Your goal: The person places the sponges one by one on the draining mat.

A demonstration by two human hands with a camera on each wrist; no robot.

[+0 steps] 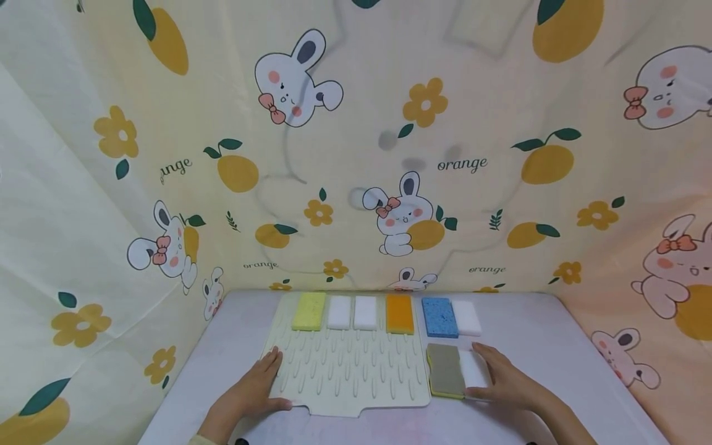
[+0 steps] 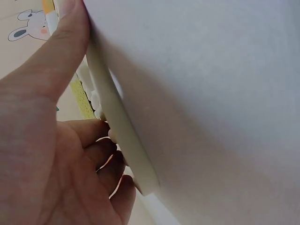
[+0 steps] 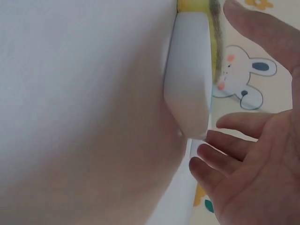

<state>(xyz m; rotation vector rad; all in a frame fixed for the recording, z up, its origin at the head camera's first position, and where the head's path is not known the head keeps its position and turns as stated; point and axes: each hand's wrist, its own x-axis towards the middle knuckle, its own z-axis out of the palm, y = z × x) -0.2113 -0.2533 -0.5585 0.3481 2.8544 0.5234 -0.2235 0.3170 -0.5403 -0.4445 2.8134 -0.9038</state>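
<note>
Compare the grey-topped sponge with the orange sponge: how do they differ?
The grey-topped sponge has a yellow edge; the orange sponge looks orange on top and front. The orange sponge lies on the mat; the grey-topped sponge lies beside it. Both look rectangular.

Wearing a pale beige sleeve (image 1: 201,440) behind the bare left hand (image 1: 249,386), with small black pieces (image 1: 241,441) near both wrists.

ridged board (image 1: 336,408): matt, plastic-looking | white foam block (image 3: 188,70): smooth, matt | grey-faced sponge (image 1: 445,369): matt | blue sponge (image 1: 439,317): rough, porous | backdrop (image 1: 356,145): cloth-like
</note>
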